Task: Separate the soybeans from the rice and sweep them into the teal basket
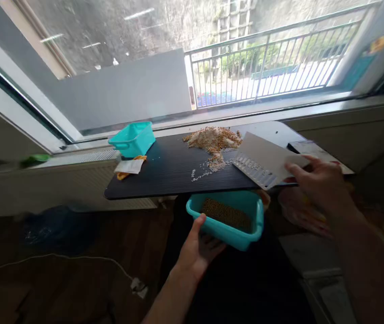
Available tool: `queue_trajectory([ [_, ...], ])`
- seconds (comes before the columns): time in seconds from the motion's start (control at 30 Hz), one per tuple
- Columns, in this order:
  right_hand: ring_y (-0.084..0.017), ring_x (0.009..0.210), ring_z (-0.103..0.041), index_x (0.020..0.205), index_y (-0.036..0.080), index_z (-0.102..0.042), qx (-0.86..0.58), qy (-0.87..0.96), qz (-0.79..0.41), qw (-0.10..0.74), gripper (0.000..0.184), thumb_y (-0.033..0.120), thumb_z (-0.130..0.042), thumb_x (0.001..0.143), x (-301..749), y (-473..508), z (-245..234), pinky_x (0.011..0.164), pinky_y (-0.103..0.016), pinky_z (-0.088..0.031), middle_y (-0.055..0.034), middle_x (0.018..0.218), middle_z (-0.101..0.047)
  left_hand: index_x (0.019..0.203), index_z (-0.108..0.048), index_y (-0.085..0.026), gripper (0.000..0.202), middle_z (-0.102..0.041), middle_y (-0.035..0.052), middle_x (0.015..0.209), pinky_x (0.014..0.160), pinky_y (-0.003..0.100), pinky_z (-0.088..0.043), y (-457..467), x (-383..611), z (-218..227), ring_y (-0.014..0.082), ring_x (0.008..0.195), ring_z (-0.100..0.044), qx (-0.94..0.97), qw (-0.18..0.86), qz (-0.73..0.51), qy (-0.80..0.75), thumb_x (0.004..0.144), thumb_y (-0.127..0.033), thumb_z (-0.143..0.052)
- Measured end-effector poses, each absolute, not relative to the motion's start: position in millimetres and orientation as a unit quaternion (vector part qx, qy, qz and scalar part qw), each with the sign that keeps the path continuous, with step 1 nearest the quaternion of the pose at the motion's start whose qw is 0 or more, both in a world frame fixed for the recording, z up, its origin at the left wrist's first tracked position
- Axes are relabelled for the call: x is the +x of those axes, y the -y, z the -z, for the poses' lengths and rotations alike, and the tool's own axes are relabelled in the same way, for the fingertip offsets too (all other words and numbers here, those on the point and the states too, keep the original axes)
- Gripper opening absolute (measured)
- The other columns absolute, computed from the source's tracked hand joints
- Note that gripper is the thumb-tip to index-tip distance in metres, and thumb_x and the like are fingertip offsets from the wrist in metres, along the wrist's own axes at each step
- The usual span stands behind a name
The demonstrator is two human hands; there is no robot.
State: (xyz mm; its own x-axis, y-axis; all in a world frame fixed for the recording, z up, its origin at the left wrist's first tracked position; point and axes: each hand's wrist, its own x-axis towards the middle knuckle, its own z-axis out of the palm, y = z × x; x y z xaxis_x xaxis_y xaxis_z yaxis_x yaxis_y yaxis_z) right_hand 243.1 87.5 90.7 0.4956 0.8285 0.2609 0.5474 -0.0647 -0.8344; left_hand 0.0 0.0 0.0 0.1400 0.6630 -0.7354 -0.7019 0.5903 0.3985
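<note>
My left hand [196,254] grips a turquoise plastic basket [234,236] below the table's front edge, thumb on the rim and fingers under the near side. Small brownish grains [227,215] cover the basket's bottom. In my right hand [316,175] is a thin white plastic sheet [268,155] with rows of slots along one end, pinched at its right edge and tilted over the table. Left of the sheet, a pile of mixed yellowish and white grains [214,140] is heaped on the dark table [168,173], with white grains scattered in front of it.
At the table's left stand a second turquoise basket [136,140] and a white packet [129,167] on something orange. A flat item [313,150] lies at the right end. Behind is a window with a railing [266,67]. A white cable [87,257] runs across the floor.
</note>
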Motion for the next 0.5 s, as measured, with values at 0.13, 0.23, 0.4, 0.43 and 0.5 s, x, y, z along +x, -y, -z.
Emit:
queue_trajectory([
  [0.13,-0.018,0.057,-0.060,0.090,0.015,-0.071,-0.694,0.477,-0.166,0.513,0.026,0.026,-0.065,0.067,242.1,-85.8,-91.8,0.051,-0.029,-0.045,-0.0008,0.062,-0.064,0.133,-0.047,-0.011,0.060,-0.057,0.0182,0.123,0.090,0.045,-0.054,1.2,1.0,3.7,0.0327,0.107,-0.062,-0.017,0.758,-0.450,-0.472,0.087,-0.048,-0.056],
  [0.23,-0.016,0.054,-0.062,0.095,0.016,-0.071,-0.649,0.497,-0.233,0.527,0.031,0.032,-0.064,0.069,224.8,-88.2,-84.5,0.048,-0.027,-0.049,-0.0020,0.068,-0.068,0.132,-0.048,-0.013,0.059,-0.060,0.0176,0.120,0.091,0.044,-0.053,1.5,0.3,7.2,0.0325,0.107,-0.063,-0.011,0.765,-0.442,-0.468,0.086,-0.049,-0.057],
  [0.4,-0.018,0.056,-0.066,0.089,0.019,-0.071,-0.564,0.541,-0.341,0.523,0.027,0.034,-0.063,0.068,179.9,-96.6,-69.4,0.050,-0.029,-0.057,-0.0018,0.069,-0.071,0.132,-0.049,-0.016,0.058,-0.060,0.0170,0.122,0.092,0.045,-0.052,1.2,-2.7,10.5,0.0331,0.108,-0.063,-0.007,0.766,-0.446,-0.464,0.085,-0.050,-0.058],
  [0.43,-0.019,0.058,-0.067,0.088,0.019,-0.071,-0.552,0.547,-0.356,0.519,0.026,0.033,-0.063,0.067,172.6,-98.1,-67.5,0.050,-0.030,-0.058,-0.0020,0.070,-0.071,0.132,-0.049,-0.016,0.058,-0.060,0.0169,0.122,0.091,0.045,-0.052,1.0,-3.4,10.8,0.0329,0.107,-0.063,-0.007,0.765,-0.446,-0.464,0.085,-0.050,-0.058],
  [0.5,-0.020,0.060,-0.068,0.087,0.019,-0.071,-0.537,0.556,-0.375,0.513,0.025,0.032,-0.064,0.067,162.5,-100.8,-65.1,0.051,-0.031,-0.059,-0.0024,0.070,-0.072,0.131,-0.050,-0.015,0.058,-0.060,0.0168,0.122,0.090,0.044,-0.053,0.4,-4.6,11.1,0.0323,0.106,-0.064,-0.011,0.763,-0.446,-0.468,0.085,-0.050,-0.057],
])
